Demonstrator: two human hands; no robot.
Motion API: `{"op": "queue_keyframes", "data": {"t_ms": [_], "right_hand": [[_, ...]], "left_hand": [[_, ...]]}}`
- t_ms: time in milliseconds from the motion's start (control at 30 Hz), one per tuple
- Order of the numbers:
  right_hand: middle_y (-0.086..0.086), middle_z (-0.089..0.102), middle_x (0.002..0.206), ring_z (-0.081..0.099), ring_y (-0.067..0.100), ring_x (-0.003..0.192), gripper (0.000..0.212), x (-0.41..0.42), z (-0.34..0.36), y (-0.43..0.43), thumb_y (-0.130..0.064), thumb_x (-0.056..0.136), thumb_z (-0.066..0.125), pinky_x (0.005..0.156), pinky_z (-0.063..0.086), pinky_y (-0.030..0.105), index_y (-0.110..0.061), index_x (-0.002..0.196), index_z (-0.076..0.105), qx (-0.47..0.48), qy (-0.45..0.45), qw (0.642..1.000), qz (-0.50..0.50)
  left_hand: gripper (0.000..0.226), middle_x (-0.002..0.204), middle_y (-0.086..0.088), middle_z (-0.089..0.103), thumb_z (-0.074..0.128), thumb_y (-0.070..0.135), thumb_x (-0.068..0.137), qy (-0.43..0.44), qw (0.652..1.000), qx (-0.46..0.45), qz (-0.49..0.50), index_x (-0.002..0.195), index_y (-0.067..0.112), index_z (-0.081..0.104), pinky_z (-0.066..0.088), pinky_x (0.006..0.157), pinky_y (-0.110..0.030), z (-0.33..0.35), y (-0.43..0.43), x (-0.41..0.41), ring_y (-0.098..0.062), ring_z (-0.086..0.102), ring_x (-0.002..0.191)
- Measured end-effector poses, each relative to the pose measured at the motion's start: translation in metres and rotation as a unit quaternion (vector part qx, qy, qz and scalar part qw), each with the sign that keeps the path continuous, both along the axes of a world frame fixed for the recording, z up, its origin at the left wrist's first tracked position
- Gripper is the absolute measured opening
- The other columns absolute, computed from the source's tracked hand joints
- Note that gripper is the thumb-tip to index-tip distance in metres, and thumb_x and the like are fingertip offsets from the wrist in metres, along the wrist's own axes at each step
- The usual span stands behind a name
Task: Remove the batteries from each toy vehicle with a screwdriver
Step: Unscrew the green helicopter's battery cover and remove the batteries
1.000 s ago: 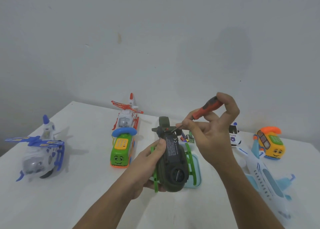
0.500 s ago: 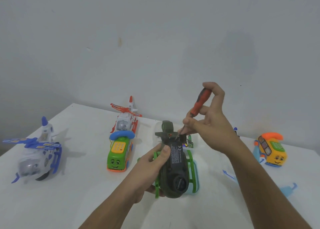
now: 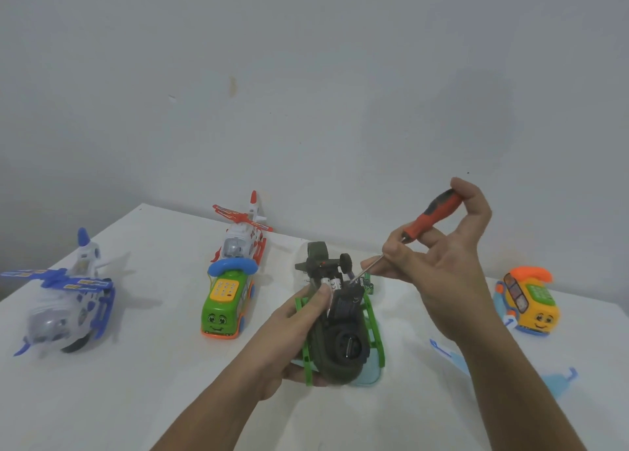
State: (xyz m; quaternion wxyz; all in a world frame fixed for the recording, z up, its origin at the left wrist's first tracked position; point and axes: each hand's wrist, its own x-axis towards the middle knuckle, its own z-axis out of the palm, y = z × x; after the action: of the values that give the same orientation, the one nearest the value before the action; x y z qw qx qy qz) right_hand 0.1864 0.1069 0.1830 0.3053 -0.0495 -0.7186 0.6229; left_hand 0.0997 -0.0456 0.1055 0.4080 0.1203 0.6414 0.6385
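Observation:
My left hand (image 3: 299, 335) grips a dark green toy helicopter (image 3: 340, 341) with bright green skids, held belly-up above the table. Its black battery cover (image 3: 347, 302) is lifted askew, and white batteries (image 3: 329, 282) show in the open compartment under my left thumb. My right hand (image 3: 442, 273) holds a red-and-black screwdriver (image 3: 430, 217) slanted down to the left. The metal tip (image 3: 360, 273) sits at the cover's edge.
On the white table (image 3: 136, 399) stand a blue-and-white helicopter (image 3: 64, 304), a green bus (image 3: 226, 304), a red-and-white helicopter (image 3: 243, 237) behind it, and an orange-yellow toy (image 3: 529, 302) at right. A light blue tray (image 3: 371, 374) lies under the held toy. Light blue plane parts (image 3: 558, 381) lie behind my right forearm.
The battery cover has come up and off its seat, exposing the batteries. My right hand with the screwdriver shifted right and tilted flatter. My left thumb slid onto the batteries.

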Motion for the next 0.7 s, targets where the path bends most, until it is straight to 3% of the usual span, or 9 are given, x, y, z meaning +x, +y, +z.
{"op": "queue_keyframes", "data": {"t_ms": [100, 233, 400, 500, 600, 700], "right_hand": [[-0.005, 0.060, 0.069, 0.068, 0.025, 0.058, 0.082, 0.014, -0.004, -0.005, 0.019, 0.085, 0.057, 0.069, 0.060, 0.050, -0.042, 0.127, 0.022, -0.003, 0.021, 1.000, 0.007], [-0.001, 0.060, 0.067, 0.068, 0.026, 0.059, 0.083, 0.028, -0.009, -0.005, 0.017, 0.083, 0.058, 0.064, 0.061, 0.043, -0.045, 0.126, 0.024, -0.039, 0.008, 0.999, 0.017], [0.011, 0.062, 0.074, 0.067, 0.045, 0.061, 0.083, 0.036, -0.012, 0.000, 0.006, 0.078, 0.066, 0.063, 0.060, 0.041, -0.056, 0.119, 0.029, -0.097, -0.032, 0.994, 0.040], [0.012, 0.063, 0.072, 0.068, 0.045, 0.064, 0.086, 0.034, -0.010, 0.008, -0.002, 0.069, 0.069, 0.063, 0.060, 0.042, -0.055, 0.122, 0.027, -0.169, -0.043, 0.983, 0.057], [0.015, 0.062, 0.075, 0.070, 0.038, 0.069, 0.094, 0.024, -0.010, 0.016, 0.005, 0.071, 0.068, 0.064, 0.060, 0.042, -0.049, 0.131, 0.019, -0.212, -0.025, 0.976, 0.049], [0.019, 0.056, 0.083, 0.069, 0.038, 0.069, 0.097, 0.011, -0.013, 0.014, 0.018, 0.077, 0.066, 0.068, 0.060, 0.043, -0.044, 0.133, 0.018, -0.153, -0.007, 0.988, 0.013]], "left_hand": [[0.048, 0.095, 0.001, 0.078, 0.063, 0.065, 0.067, -0.004, 1.000, 0.013, 0.006, 0.107, 0.039, 0.068, 0.061, 0.067, -0.044, -0.001, 0.002, 0.001, -0.023, 0.076, 0.083], [0.047, 0.097, -0.002, 0.078, 0.068, 0.060, 0.066, -0.007, 1.000, 0.023, -0.003, 0.108, 0.037, 0.068, 0.061, 0.069, -0.045, -0.003, 0.005, 0.002, -0.025, 0.076, 0.086], [0.049, 0.101, -0.005, 0.077, 0.072, 0.059, 0.063, -0.012, 0.999, 0.027, -0.019, 0.108, 0.038, 0.069, 0.059, 0.070, -0.044, -0.006, 0.009, 0.005, -0.026, 0.075, 0.087], [0.045, 0.104, -0.004, 0.077, 0.073, 0.057, 0.063, -0.009, 0.999, 0.034, -0.028, 0.106, 0.043, 0.070, 0.059, 0.073, -0.046, -0.006, 0.009, 0.007, -0.026, 0.075, 0.089], [0.044, 0.104, -0.004, 0.077, 0.073, 0.056, 0.062, -0.010, 0.999, 0.035, -0.029, 0.104, 0.044, 0.070, 0.059, 0.075, -0.047, -0.006, 0.009, 0.010, -0.026, 0.075, 0.090], [0.036, 0.103, -0.003, 0.077, 0.071, 0.054, 0.065, -0.011, 0.999, 0.036, -0.029, 0.100, 0.045, 0.072, 0.059, 0.078, -0.050, -0.006, 0.008, 0.011, -0.027, 0.075, 0.091]]}}
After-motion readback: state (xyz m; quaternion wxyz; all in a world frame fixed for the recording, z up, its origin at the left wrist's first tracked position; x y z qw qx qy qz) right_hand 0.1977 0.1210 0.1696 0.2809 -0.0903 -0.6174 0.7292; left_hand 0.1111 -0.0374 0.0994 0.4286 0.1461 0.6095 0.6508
